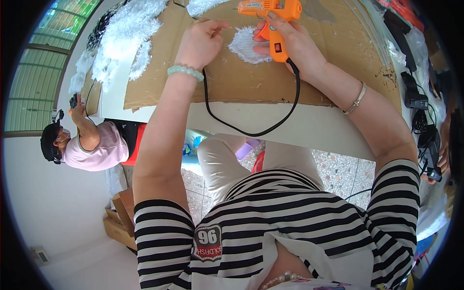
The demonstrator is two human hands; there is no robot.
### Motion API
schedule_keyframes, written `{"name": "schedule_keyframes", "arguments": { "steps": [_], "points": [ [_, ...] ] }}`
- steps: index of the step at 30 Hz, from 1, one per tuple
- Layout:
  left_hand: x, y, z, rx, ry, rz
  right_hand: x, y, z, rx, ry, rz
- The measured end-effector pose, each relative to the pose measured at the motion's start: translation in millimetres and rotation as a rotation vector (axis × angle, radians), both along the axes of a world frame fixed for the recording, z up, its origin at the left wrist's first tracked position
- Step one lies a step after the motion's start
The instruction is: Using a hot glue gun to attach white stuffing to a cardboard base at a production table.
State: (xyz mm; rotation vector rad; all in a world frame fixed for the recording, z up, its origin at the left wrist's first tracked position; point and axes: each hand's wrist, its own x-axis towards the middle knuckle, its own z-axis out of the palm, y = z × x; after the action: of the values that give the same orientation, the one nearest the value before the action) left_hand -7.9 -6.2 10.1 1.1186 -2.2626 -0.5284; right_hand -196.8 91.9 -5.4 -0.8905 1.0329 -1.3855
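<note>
An orange hot glue gun (276, 36) with a red switch and a black cord is gripped in my right hand (297, 46), its nozzle pointing left. Under and beside its handle lies a small white fluffy piece (246, 46) on the cardboard sheet (232, 84). My left hand (203, 41) hangs over the cardboard, left of that piece, with its fingers curled and drawn together. Whatever sits between those fingertips, if anything, is too small to make out. The black cord (256, 134) loops from the gun's handle below the table edge and back up behind my left wrist.
White fluffy strips (123, 36) are heaped at the left of the table. Clear thin sticks (369, 29) lie at the far right, near black power adapters (414, 99). A co-worker in a pink shirt (96, 147) works at the left; an open cardboard box (121, 220) stands behind.
</note>
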Motion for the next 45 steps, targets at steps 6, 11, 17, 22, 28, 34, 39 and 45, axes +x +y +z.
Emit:
{"name": "schedule_keyframes", "arguments": {
  "steps": [6, 11, 17, 22, 28, 34, 39, 45],
  "points": [
    [-3, -5, -16, -0.467, -0.171, -0.252, 3, -1, -1, -0.029, -0.03, 0.021],
    [-10, 4, 2, 0.02, -0.051, -0.019, 0, -4, -4, -0.024, -0.028, 0.01],
    [-13, 0, -18, -0.408, -0.156, -0.162, 4, -4, -2, -0.028, -0.028, 0.023],
    [-19, 0, -2, -0.122, -0.073, -0.128, 1, -3, -3, -0.014, -0.026, 0.024],
    [-5, -2, -12, -0.482, -0.224, -0.23, 4, -1, -2, -0.031, -0.041, 0.003],
    [22, 15, -3, 0.0, -0.009, 0.087, 4, -2, 0, -0.014, 0.008, 0.002],
    [12, 28, -15, -0.011, -0.103, 0.077, 8, -3, 1, -0.029, -0.08, -0.055],
    [9, 22, -23, -0.329, -0.051, -0.031, 11, -6, -1, -0.02, -0.13, -0.024]
  ]
}}
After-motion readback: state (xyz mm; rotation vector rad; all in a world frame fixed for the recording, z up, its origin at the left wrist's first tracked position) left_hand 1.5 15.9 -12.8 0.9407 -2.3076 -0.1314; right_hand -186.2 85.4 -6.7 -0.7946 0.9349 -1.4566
